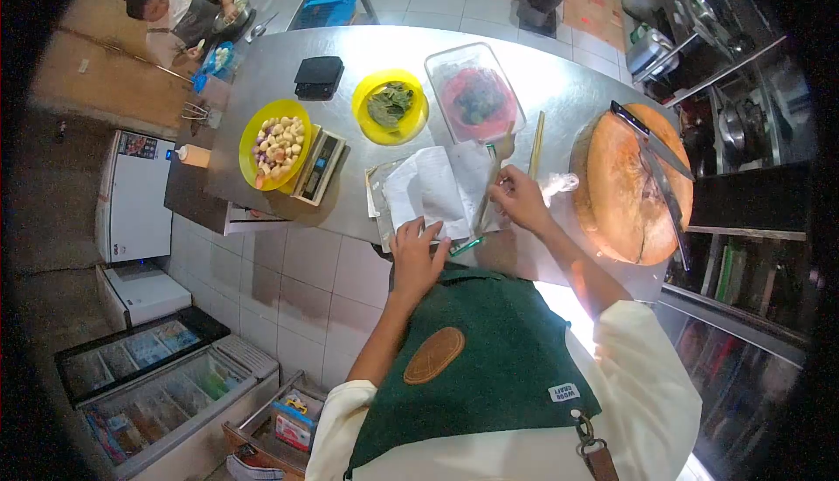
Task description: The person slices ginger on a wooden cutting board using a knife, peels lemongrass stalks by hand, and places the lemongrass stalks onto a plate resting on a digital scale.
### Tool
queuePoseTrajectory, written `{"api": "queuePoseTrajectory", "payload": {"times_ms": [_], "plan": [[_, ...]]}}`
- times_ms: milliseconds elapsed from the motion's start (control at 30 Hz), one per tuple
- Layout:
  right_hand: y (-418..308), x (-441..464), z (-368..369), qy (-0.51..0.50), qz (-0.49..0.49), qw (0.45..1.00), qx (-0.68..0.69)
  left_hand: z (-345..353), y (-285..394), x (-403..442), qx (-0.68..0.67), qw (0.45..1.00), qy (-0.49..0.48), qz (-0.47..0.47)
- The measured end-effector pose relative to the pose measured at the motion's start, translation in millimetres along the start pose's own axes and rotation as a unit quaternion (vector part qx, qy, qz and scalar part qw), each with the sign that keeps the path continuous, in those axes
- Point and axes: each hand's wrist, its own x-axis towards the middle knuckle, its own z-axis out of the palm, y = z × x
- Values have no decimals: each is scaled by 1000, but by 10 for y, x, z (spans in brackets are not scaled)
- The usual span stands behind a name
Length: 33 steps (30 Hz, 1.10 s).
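Observation:
My left hand (418, 258) lies with its fingers spread on the lower edge of white paper sheets (428, 186), close to my apron. Across the right side of the sheets runs a long, narrow greyish-brown strip (495, 166). My right hand (522, 201) has its fingers closed around this strip; its exact kind is unclear. A green pen-like item (466, 247) lies at the near edge of the paper, between my hands. Just beyond my right hand is a thin brass-coloured stick (536, 145). Crumpled clear plastic (559, 186) sits to its right.
A yellow bowl of peeled bulbs (280, 151) rests by a scale (320, 166). Farther back are a black device (319, 77), a yellow bowl with leaves (390, 105) and a clear tub (476, 92). Knives (664, 175) lie on a round chopping board (625, 193). Another person (179, 18) works at far left.

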Motion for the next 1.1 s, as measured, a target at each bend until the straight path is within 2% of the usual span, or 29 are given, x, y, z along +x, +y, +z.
{"api": "queuePoseTrajectory", "payload": {"times_ms": [67, 133, 167, 200, 267, 300, 333, 367, 400, 467, 500, 600, 667, 700, 767, 800, 867, 900, 967, 1000, 1067, 1100], "plan": [[13, 39, -115, -30, 22, 999, 37, -2, -44, -20, -20, 1000, 4, -20], [-27, 65, -244, 27, 9, 1000, -6, -11, -66, -37, -28, 999, 7, -26], [5, 116, -257, 90, -59, 994, -21, -20, -69, -43, -36, 999, 10, -33], [36, 156, -322, 89, -60, 994, -21, -29, -71, -55, -35, 999, 11, -33], [27, 245, -452, 212, -122, 958, -147, -67, -65, -60, -83, 996, 16, -39], [43, 304, -510, 213, -123, 958, -146, -88, -51, -59, -82, 996, 16, -38], [63, 365, -581, 216, -102, 922, -305, -104, -30, -61, -89, 995, 28, -29], [61, 416, -638, 213, -78, 861, -456, -129, 0, -62, -95, 995, 40, -21], [57, 471, -687, 215, -79, 860, -455, -152, 35, -59, -94, 995, 40, -19], [45, 571, -764, 50, 109, 875, -469, -207, 93, -63, -120, 991, 40, -35], [114, 631, -797, 51, 108, 875, -469, -231, 100, -58, -119, 991, 41, -34], [284, 732, -909, 26, 141, 905, -400, -295, 136, -51, -125, 990, 55, -20], [309, 711, -964, 101, 31, 953, -283, -356, 185, -46, -140, 986, 82, -49], [277, 727, -984, 102, 30, 953, -284, -399, 205, -32, -140, 985, 83, -48], [167, 715, -1075, 185, -63, 968, -158, -490, 258, -30, -149, 979, 133, -32], [-34, 624, -1098, 183, -63, 968, -159, -530, 310, -24, -150, 979, 134, -34], [-669, 350, -1044, 125, -95, 987, 46, -659, 372, 17, -134, 974, 179, -38], [-862, 266, -985, 109, -99, 988, 50, -717, 378, 30, -126, 973, 189, -49], [-1143, 103, -823, -27, -125, 986, 111, -787, 416, 89, -242, 960, 126, -66], [-1234, 18, -686, -80, -119, 979, 146, -840, 460, 118, -237, 959, 138, -75], [-1173, -120, -318, -122, -103, 967, 199, -909, 553, 176, -383, 918, 19, -103], [-1244, -201, -164, -142, -99, 966, 194, -895, 564, 177, -383, 917, 27, -106]]}}
